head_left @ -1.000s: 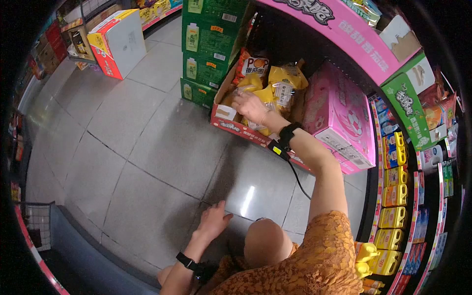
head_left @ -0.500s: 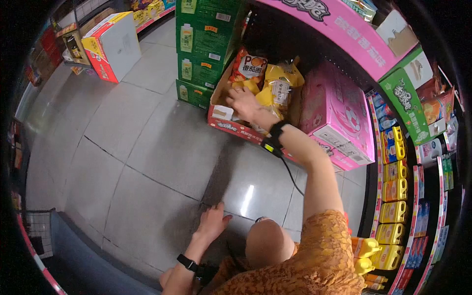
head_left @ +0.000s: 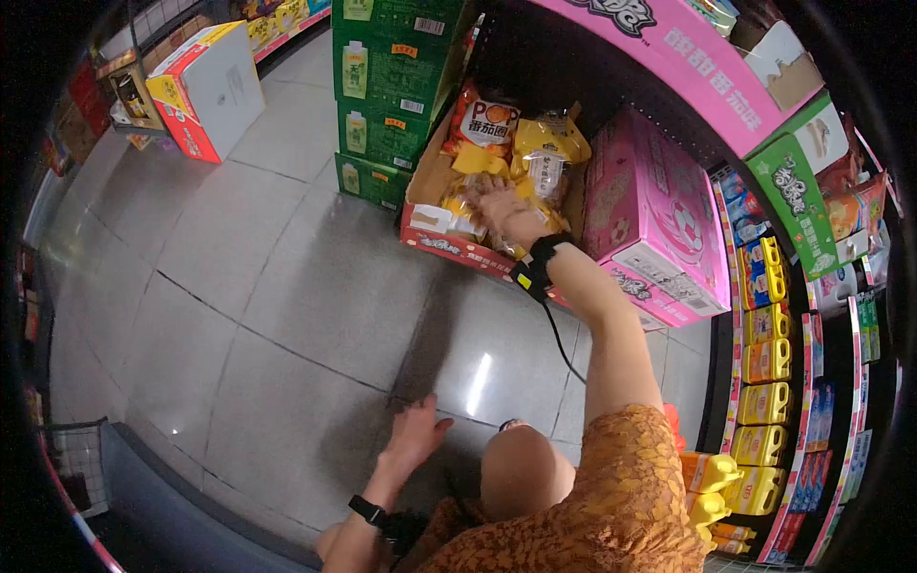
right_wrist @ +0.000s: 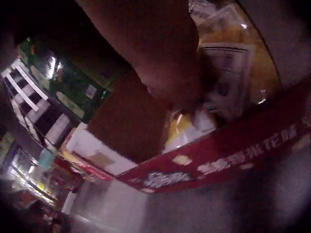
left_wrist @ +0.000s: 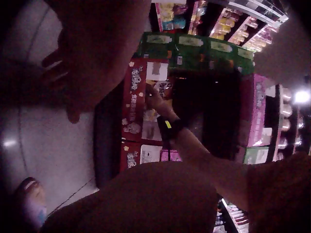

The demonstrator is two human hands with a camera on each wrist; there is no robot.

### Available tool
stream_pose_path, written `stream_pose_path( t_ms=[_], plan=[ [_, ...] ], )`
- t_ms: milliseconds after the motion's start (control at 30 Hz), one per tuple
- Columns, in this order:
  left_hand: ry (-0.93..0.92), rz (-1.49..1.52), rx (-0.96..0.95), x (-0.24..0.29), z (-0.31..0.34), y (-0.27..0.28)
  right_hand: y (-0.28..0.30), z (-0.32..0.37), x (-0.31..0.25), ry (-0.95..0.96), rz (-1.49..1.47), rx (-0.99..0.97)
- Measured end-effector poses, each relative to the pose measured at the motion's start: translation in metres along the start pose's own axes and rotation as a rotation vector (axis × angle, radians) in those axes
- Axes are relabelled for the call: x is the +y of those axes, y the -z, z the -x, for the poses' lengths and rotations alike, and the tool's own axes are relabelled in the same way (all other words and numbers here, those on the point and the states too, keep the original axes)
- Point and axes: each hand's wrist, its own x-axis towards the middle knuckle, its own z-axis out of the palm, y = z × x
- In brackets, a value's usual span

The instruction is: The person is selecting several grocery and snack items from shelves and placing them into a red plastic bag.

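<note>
In the head view my right hand (head_left: 516, 212) reaches into a red-edged cardboard box (head_left: 457, 246) of snack bags. Its blurred fingers are spread over yellow bags (head_left: 480, 159) at the front. Behind them a red and white POP bag (head_left: 485, 122) stands upright, with a yellow bag bearing a white label (head_left: 544, 168) beside it. From the right wrist, the hand (right_wrist: 177, 80) hangs over a yellow and white packet (right_wrist: 192, 131), fingertips mostly in shadow. My left hand (head_left: 415, 432) hangs loosely beside the knee, holding nothing; its fingers show dark in the left wrist view.
Green cartons (head_left: 382, 115) are stacked left of the box, and a pink carton (head_left: 659, 210) stands right of it. A pink shelf sign (head_left: 669, 62) overhangs both. Yellow bottles (head_left: 759, 401) line the right shelf. A cable (head_left: 562, 344) trails from the right wrist.
My right hand has shifted right inside the box, baring more yellow packaging at the front left corner. The left hand has stayed beside the knee. The view has drifted slightly.
</note>
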Motion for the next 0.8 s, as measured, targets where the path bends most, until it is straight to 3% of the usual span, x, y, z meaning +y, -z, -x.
stream_pose_path(
  t_ms=[67,167,233,300,333,433,467,567,633,700,767,800],
  plan=[
    [-0.041,-0.013,0.068,-0.006,0.000,-0.010,0.006,-0.006,-0.002,-0.033,-0.091,-0.120],
    [0.017,-0.002,-0.046,-0.003,0.002,-0.003,-0.022,-0.015,-0.016,0.028,-0.081,-0.299],
    [0.007,0.028,-0.031,0.000,0.001,0.001,-0.021,-0.007,-0.018,0.080,-0.094,-0.268],
    [-0.028,0.017,-0.005,0.000,0.002,-0.003,0.016,0.018,-0.024,0.110,-0.185,-0.095],
    [-0.056,-0.008,0.022,-0.005,-0.002,-0.009,0.005,0.009,-0.020,0.114,-0.130,-0.171],
    [-0.033,0.001,-0.021,0.005,0.000,-0.009,0.035,0.029,-0.030,0.171,-0.220,0.057],
    [-0.011,0.014,-0.056,0.009,-0.001,-0.006,0.057,0.052,-0.038,0.223,-0.216,0.189],
    [-0.046,0.113,-0.038,0.001,-0.007,-0.013,0.072,0.123,-0.043,0.395,-0.422,0.288],
    [-0.037,0.098,-0.068,0.009,-0.012,-0.008,0.065,0.190,-0.041,0.443,-0.320,0.107],
    [-0.063,0.104,-0.109,0.014,-0.016,-0.009,0.047,0.270,-0.036,0.371,-0.370,-0.038],
    [-0.044,0.037,-0.195,0.022,-0.023,-0.014,-0.012,0.377,-0.017,0.268,-0.469,-0.023],
    [-0.066,0.035,-0.248,0.027,-0.026,-0.016,-0.032,0.442,-0.008,0.128,-0.487,-0.113]
  ],
)
